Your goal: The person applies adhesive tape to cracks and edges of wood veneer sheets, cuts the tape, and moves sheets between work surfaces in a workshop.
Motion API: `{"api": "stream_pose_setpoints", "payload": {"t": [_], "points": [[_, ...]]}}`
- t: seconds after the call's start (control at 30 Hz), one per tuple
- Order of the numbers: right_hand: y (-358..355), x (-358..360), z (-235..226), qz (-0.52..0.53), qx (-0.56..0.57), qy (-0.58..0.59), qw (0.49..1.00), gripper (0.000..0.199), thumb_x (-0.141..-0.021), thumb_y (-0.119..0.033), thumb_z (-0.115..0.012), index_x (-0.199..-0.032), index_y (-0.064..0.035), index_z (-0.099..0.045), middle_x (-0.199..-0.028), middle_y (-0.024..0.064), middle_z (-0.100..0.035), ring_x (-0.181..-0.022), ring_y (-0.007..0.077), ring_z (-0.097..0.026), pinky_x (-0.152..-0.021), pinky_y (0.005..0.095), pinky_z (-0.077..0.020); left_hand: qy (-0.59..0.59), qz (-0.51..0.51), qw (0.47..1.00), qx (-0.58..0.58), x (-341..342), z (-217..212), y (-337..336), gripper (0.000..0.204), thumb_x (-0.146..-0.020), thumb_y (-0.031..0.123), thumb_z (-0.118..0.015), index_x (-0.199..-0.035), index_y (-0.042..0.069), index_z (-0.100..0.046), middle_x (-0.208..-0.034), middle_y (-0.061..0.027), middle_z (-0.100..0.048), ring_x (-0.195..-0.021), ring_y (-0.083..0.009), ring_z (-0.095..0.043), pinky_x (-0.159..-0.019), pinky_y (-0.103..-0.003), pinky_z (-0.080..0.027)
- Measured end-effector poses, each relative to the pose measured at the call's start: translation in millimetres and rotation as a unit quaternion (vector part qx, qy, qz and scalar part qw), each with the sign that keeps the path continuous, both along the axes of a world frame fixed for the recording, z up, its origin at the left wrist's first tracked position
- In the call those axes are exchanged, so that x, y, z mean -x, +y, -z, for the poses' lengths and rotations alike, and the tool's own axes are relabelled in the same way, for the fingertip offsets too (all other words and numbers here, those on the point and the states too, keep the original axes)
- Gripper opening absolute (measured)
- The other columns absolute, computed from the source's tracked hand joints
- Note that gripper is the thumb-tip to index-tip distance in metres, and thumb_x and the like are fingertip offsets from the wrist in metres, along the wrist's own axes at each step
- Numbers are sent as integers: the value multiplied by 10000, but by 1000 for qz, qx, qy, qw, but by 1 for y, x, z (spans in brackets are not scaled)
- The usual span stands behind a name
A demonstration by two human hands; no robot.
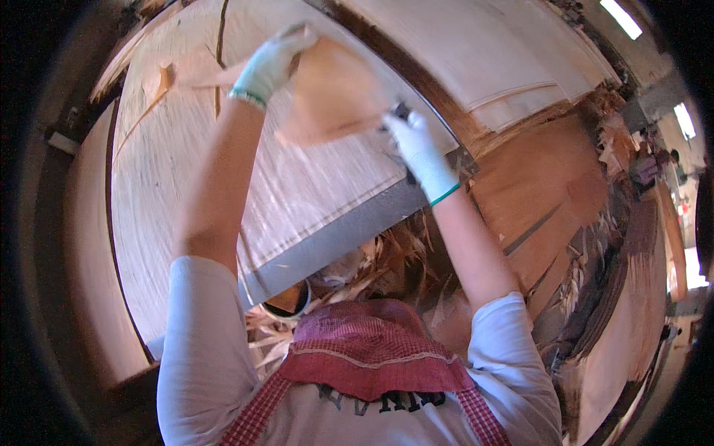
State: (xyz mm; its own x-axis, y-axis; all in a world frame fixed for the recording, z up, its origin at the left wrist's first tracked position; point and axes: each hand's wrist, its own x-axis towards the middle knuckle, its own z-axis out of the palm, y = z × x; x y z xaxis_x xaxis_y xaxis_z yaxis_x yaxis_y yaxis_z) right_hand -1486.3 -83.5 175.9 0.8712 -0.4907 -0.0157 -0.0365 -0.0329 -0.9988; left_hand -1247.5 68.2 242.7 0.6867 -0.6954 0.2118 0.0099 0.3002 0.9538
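Observation:
A thin, light-brown piece of wood veneer (338, 93), smeared by motion, hangs above the work table. My left hand (274, 65), in a white glove with a green cuff, is closed on its upper left edge. In a matching glove, my right hand (422, 152) grips a small dark tool (401, 111) at the veneer's lower right corner. The tool's exact kind is too blurred to tell. Beneath both hands a large pale veneer sheet (171, 223) lies on the table, with a dark split near its far edge.
A grey metal edge (335, 236) borders the table's near side. Veneer scraps (394, 260) and a round container (286, 301) are below it. Another veneer stack (491, 52) stands beyond at the right, with brown sheets (532, 186) beside it. A torn strip (160, 82) lies at the far left.

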Motion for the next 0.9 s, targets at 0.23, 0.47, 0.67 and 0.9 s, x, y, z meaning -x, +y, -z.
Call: {"api": "stream_pose_setpoints", "payload": {"t": [0.23, 0.47, 0.67, 0.9], "points": [[-109, 41, 41, 60, 56, 106, 991, 220, -881, -225, -633, -892, -12, -685, -755, 34, -660, -645, 117, -560, -588, 300, -442, -161, -80, 969, -171, 43, 48, -112, 493, -793, 73, -678, -1259, -6, -539, -911, -51, -633, -782, -116, -604, -656, -249, -501], [-144, 41, 191, 56, 230, 161, 958, 223, -887, -216, -618, -939, -1, -595, -742, 91, -622, -649, 233, -577, -624, 360, -461, -161, -136, 909, -360, 32, 240, -140, 517, -757, 105, -656, -1259, 29, -557, -922, -168, -685, -835, -262, -672, -733, -350, -528], [-140, 27, 196, 62, 329, 266, 904, 300, -833, -270, -652, -901, 19, -613, -861, 239, -655, -860, 422, -628, -708, 448, -480, -222, -204, 853, -426, 38, 266, -152, 557, -749, 119, -624, -1292, 60, -518, -975, -184, -675, -929, -358, -644, -819, -426, -510], [-146, 25, 206, 57, 312, 279, 907, 332, -791, -303, -667, -838, 22, -611, -872, 254, -641, -856, 445, -614, -750, 507, -480, -182, -225, 845, -449, 59, 249, -156, 543, -782, 99, -595, -1313, 90, -481, -1015, -172, -667, -969, -366, -626, -849, -444, -500]]}}
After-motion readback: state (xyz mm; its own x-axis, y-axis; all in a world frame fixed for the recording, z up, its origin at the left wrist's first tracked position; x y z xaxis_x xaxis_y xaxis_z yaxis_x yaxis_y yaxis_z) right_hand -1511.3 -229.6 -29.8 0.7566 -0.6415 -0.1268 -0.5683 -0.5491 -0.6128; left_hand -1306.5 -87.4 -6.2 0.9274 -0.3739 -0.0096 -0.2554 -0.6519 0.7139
